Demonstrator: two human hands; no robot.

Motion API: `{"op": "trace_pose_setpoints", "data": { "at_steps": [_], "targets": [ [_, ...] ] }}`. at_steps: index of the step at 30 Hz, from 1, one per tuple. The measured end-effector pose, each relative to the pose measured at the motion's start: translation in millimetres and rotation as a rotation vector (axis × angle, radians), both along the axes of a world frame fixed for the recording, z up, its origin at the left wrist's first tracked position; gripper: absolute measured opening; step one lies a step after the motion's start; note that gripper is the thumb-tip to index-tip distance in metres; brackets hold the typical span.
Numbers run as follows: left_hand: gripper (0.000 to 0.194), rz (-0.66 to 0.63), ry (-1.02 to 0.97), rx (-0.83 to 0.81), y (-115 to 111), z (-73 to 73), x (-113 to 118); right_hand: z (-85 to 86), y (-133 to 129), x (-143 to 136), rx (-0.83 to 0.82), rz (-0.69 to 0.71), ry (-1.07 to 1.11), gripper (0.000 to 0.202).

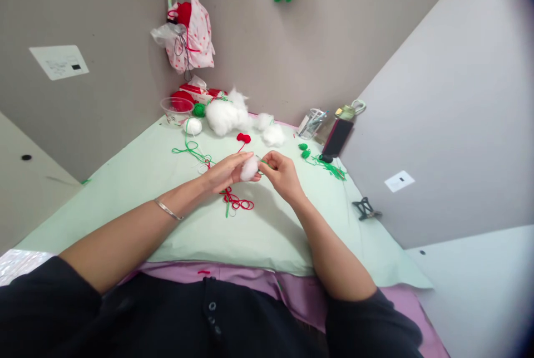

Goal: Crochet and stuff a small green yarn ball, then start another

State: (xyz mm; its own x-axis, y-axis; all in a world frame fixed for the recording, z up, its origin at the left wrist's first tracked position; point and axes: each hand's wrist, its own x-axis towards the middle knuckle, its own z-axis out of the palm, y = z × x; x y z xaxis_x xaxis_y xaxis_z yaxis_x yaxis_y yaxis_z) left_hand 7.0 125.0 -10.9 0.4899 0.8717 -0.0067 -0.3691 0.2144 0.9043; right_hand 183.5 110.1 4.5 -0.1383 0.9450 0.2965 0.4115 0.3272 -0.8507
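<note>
My left hand is cupped around a tuft of white fiber stuffing, its fingers curled under it. Close beside it, my right hand is pinched, with a bit of green and a thin tip showing at the fingers. The green looks like yarn or a small knitted piece; I cannot tell which. Red yarn lies in loose loops below my left hand, and green yarn trails to its upper left. A small red crocheted piece rests just beyond the hands.
A large heap of stuffing, a plastic tub and a white yarn ball stand at the back left. To the right are small green crocheted pieces, a phone and a clear cup. A spotted bag hangs on the wall.
</note>
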Motion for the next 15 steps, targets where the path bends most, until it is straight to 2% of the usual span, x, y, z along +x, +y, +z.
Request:
{"op": "trace_pose_setpoints", "data": {
  "at_steps": [5,12,15],
  "targets": [
    [0.029,0.003,0.045,0.019,-3,2.2,0,2.5,-1,1,-0.054,0.008,0.066,0.027],
    [0.026,0.103,0.190,0.091,-2,-4.1,4,5.7,-4,0,-0.225,0.141,0.219,0.030],
    [0.023,0.184,0.255,0.141,1,-7.9,5,5.0,-9,-6,-0.255,0.151,0.200,0.027]
  ]
}}
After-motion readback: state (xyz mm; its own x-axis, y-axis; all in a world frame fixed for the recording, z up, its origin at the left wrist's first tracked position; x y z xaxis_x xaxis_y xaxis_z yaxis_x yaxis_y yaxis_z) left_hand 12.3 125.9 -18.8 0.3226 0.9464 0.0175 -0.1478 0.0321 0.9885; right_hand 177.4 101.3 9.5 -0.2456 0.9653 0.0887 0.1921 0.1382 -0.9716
